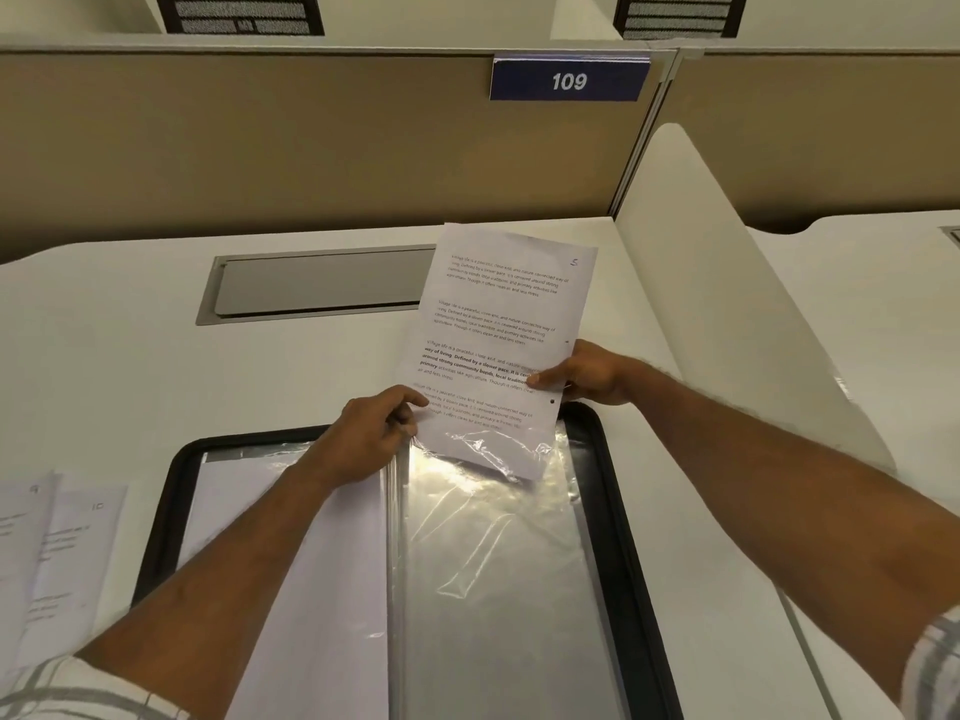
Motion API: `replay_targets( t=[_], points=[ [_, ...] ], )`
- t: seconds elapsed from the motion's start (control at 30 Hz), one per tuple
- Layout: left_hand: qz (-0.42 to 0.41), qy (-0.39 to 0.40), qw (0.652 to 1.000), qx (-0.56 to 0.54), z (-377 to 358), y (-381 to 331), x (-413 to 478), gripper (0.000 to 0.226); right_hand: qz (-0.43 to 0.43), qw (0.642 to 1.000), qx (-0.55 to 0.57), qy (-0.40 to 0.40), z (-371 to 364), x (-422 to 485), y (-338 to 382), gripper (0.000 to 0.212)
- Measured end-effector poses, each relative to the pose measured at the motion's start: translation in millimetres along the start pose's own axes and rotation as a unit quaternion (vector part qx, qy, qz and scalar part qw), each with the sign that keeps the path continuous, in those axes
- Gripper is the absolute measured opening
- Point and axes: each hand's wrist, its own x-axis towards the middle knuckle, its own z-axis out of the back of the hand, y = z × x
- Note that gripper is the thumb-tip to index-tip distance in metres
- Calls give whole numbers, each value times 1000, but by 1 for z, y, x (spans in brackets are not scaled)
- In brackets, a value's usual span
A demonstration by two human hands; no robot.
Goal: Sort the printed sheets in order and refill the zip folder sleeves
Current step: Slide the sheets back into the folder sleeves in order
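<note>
Crumpling is risked if the white printed paper sheet (498, 324), pinched in the grip of the right hand (587, 374), is pushed askew deeper into the clear plastic sleeve (493, 537) just below, whose mouth is pinched in the grip of the left hand (371, 433).

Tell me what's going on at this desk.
A person is feeding a printed sheet, marked 5 by hand, into a clear sleeve of the black zip folder lying open on the desk. The right hand pinches the sheet's right edge. The left hand grips the sleeve at its mouth. Only the sheet's bottom is inside so far. More sheets lie to the left.
</note>
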Motion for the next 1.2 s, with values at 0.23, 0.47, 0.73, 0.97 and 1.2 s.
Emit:
replay_targets(
  t=[0.23,0.47,0.73,0.97,1.2],
  points=[
    [-1,5,1000,-25,-6,-2,1,30,14,999,20,-23,-32,2,-4,40],
    [10,0,1000,-23,-5,-1,0,29,31,999,-8,-9,-31,-2,-16,47],
    [57,-122,990,-33,-2,6,1,21,10,999,-36,37,-7,-9,-11,47],
    [152,-103,980,-81,4,6,11,33,-3,996,-61,70,1,-8,-8,52],
    [138,-76,981,-117,2,1,10,38,-5,995,-78,66,7,-7,-8,52]
  ],
)
